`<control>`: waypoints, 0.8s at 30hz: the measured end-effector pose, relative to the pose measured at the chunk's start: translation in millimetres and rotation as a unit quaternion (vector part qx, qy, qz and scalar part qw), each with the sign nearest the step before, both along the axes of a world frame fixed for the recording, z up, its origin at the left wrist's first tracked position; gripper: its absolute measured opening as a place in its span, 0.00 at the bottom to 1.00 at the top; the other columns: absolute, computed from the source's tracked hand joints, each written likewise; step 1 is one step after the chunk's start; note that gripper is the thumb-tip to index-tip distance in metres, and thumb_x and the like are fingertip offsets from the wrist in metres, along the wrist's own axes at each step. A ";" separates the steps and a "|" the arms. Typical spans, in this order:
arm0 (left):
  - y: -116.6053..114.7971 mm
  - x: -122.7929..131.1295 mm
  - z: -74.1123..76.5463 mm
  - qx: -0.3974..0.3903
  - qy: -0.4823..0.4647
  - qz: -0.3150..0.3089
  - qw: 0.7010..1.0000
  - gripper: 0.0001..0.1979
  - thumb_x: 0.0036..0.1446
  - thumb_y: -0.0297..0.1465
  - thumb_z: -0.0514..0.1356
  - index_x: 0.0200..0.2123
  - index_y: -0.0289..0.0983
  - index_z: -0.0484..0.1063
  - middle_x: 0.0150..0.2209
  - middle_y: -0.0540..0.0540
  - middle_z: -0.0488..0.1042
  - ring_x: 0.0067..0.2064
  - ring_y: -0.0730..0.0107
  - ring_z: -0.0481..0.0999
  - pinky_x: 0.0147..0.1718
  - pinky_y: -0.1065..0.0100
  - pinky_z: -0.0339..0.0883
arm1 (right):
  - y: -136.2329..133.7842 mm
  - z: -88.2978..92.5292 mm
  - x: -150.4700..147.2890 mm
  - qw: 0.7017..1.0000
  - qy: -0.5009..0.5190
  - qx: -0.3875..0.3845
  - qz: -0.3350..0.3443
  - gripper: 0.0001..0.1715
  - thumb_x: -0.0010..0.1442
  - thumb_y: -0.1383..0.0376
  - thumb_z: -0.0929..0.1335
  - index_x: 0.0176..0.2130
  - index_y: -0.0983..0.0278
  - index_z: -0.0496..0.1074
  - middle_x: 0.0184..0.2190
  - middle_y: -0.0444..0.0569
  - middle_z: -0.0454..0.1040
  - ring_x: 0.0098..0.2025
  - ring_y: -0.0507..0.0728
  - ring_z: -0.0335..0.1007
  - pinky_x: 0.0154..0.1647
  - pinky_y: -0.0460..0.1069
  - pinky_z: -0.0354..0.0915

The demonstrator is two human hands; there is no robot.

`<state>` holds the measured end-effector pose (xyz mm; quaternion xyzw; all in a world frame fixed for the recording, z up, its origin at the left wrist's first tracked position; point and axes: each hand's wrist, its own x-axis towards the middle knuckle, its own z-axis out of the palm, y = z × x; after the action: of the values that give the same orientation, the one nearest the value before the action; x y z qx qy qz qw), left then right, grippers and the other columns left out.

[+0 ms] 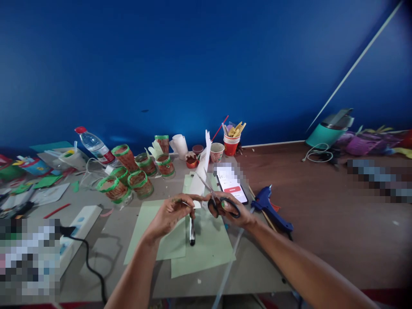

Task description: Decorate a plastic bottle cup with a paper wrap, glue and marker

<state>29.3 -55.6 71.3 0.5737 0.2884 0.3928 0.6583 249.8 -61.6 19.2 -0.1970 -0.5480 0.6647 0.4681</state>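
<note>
Our right hand (242,215) grips parted scissors (210,191) beside white paper (204,159); whether our half-curled left hand (173,213) pinches it we cannot tell, so a slip could nick us.

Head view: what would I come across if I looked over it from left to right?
Bottle → pen → scissors → glue gun → teal container.
</note>
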 end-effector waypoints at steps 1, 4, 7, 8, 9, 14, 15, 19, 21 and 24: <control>1.0 -0.8 1.5 0.006 0.006 0.027 1.000 0.06 0.50 0.32 0.67 0.30 0.36 0.77 0.46 0.37 0.77 0.30 0.68 0.76 0.33 0.65 0.69 | -0.4 -0.1 0.6 1.000 0.003 -0.006 -0.002 0.37 0.49 0.42 0.69 0.44 0.69 0.72 0.23 0.46 0.69 0.22 0.50 0.52 0.24 0.46 0.46; 4.4 -2.1 3.2 0.023 0.021 0.099 0.995 0.07 0.46 0.32 0.69 0.27 0.35 0.77 0.45 0.37 0.77 0.37 0.64 0.76 0.37 0.65 0.69 | -2.4 3.2 2.2 1.000 0.002 -0.024 -0.016 0.38 0.48 0.42 0.70 0.45 0.69 0.72 0.23 0.47 0.69 0.25 0.51 0.57 0.26 0.47 0.48; 6.9 -1.9 0.0 0.031 0.018 0.119 0.992 0.07 0.46 0.33 0.69 0.27 0.35 0.77 0.43 0.38 0.77 0.38 0.63 0.75 0.38 0.66 0.68 | -4.4 8.7 3.1 0.999 -0.002 -0.040 -0.034 0.38 0.47 0.42 0.70 0.45 0.68 0.72 0.23 0.47 0.69 0.25 0.52 0.58 0.26 0.47 0.49; 7.4 -2.3 -1.7 0.040 0.012 0.132 0.990 0.07 0.46 0.32 0.68 0.28 0.35 0.78 0.42 0.39 0.77 0.38 0.64 0.75 0.37 0.67 0.68 | -4.6 9.8 3.2 0.998 0.000 -0.044 -0.040 0.38 0.47 0.42 0.70 0.45 0.68 0.72 0.23 0.47 0.68 0.25 0.52 0.58 0.26 0.47 0.49; 7.6 -3.3 -3.6 0.052 0.002 0.152 0.987 0.06 0.47 0.32 0.68 0.28 0.36 0.78 0.41 0.40 0.77 0.38 0.65 0.74 0.37 0.68 0.67 | -4.6 10.3 3.2 0.998 0.004 -0.046 -0.047 0.37 0.47 0.42 0.70 0.45 0.68 0.72 0.24 0.47 0.68 0.25 0.52 0.59 0.26 0.47 0.49; 4.3 -12.6 -5.8 0.039 -0.068 0.110 0.991 0.06 0.50 0.32 0.67 0.31 0.37 0.77 0.36 0.42 0.78 0.28 0.71 0.73 0.33 0.67 0.66 | -1.0 5.0 2.5 0.994 0.002 -0.042 -0.098 0.38 0.49 0.42 0.69 0.47 0.68 0.70 0.24 0.46 0.68 0.24 0.51 0.54 0.25 0.47 0.47; 2.8 -13.3 -4.4 0.018 -0.058 0.046 0.997 0.07 0.50 0.34 0.67 0.31 0.37 0.77 0.35 0.41 0.78 0.26 0.71 0.73 0.32 0.65 0.66 | -0.2 3.6 2.4 0.994 -0.003 -0.041 -0.106 0.39 0.50 0.42 0.68 0.49 0.68 0.69 0.25 0.46 0.69 0.23 0.50 0.53 0.25 0.47 0.47; -2.5 -7.7 2.4 -0.027 0.040 -0.083 0.995 0.08 0.51 0.35 0.66 0.31 0.36 0.77 0.32 0.39 0.79 0.28 0.65 0.76 0.34 0.63 0.68 | 0.5 1.7 1.5 0.992 -0.022 -0.042 -0.113 0.42 0.50 0.40 0.67 0.53 0.67 0.65 0.25 0.45 0.68 0.23 0.50 0.51 0.25 0.47 0.48; -2.5 -4.3 3.8 -0.029 0.051 -0.074 0.995 0.07 0.50 0.34 0.66 0.29 0.36 0.77 0.41 0.37 0.78 0.28 0.68 0.75 0.33 0.64 0.69 | -0.2 2.4 0.9 0.991 -0.025 -0.045 -0.121 0.42 0.51 0.40 0.66 0.52 0.66 0.65 0.25 0.45 0.68 0.23 0.50 0.52 0.25 0.47 0.49; 0.9 -3.8 2.0 -0.006 0.050 -0.042 0.998 0.06 0.51 0.34 0.65 0.29 0.36 0.77 0.50 0.36 0.74 0.30 0.68 0.76 0.35 0.64 0.70 | -0.8 3.4 -0.2 0.989 -0.020 -0.050 -0.137 0.40 0.52 0.41 0.66 0.52 0.65 0.66 0.24 0.45 0.67 0.23 0.51 0.52 0.24 0.47 0.49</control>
<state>25.5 -54.7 73.4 0.6002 0.2984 0.3339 0.6628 249.6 -62.4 22.7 -0.3066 -0.4915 0.6166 0.5332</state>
